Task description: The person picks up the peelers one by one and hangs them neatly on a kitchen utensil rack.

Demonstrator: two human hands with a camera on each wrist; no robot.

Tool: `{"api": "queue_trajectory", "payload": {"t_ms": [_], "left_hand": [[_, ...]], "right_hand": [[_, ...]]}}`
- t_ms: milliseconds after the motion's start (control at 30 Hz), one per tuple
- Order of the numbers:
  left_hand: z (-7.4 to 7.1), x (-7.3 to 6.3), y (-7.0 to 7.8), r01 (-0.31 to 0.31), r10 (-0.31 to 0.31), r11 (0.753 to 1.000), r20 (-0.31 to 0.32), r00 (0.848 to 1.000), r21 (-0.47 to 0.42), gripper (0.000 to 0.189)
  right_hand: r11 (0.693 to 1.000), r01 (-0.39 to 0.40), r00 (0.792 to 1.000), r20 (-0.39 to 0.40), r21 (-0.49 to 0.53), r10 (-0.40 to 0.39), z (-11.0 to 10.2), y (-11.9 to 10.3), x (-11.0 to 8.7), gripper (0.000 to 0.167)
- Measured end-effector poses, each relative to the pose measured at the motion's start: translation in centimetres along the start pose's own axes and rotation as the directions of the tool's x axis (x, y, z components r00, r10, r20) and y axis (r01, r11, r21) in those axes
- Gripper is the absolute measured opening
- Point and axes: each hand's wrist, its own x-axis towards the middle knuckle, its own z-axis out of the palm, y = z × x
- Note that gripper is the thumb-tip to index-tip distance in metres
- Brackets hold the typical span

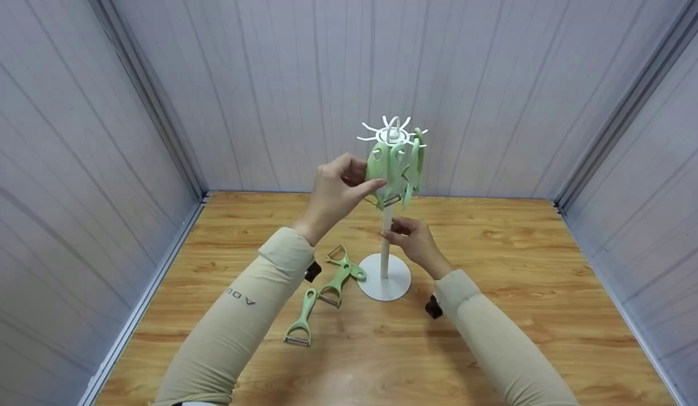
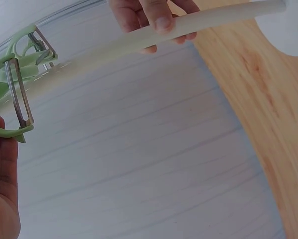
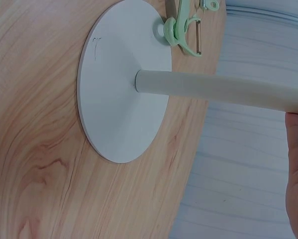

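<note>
A white stand with a round base, an upright pole and a ring of hooks stands on the table. Green Y-shaped peelers hang from hooks at its front and right. My left hand pinches a green peeler at the front left of the ring; its handle loop is at a hook. In the left wrist view, metal blades show close to my left fingers. Lower down, my right hand holds the pole between thumb and fingers; the right wrist view shows its fingers touching the pole.
Left of the base lie two crossed green peelers, one end touching or overlapping the base's edge. Another peeler lies nearer the front. Panelled walls enclose the wooden table at the back and sides.
</note>
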Motion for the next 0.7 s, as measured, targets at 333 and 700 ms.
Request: {"api": "queue_trajectory", "payload": {"t_ms": [333, 700], "left_hand": [[-0.3, -0.5, -0.8, -0.024, 0.024, 1.0, -0.022, 0.999, -0.001, 0.033], [-2.2, -2.4, -2.9, 0.015, -0.014, 0.999, -0.026, 1.0, 0.039, 0.041]], "right_hand": [[1.0, 0.005, 1.0, 0.006, -0.001, -0.005, 0.1, 0.2, 0.2, 0.03], [1.0, 0.011, 1.0, 0.001, -0.013, -0.011, 0.1, 0.2, 0.2, 0.028]]}}
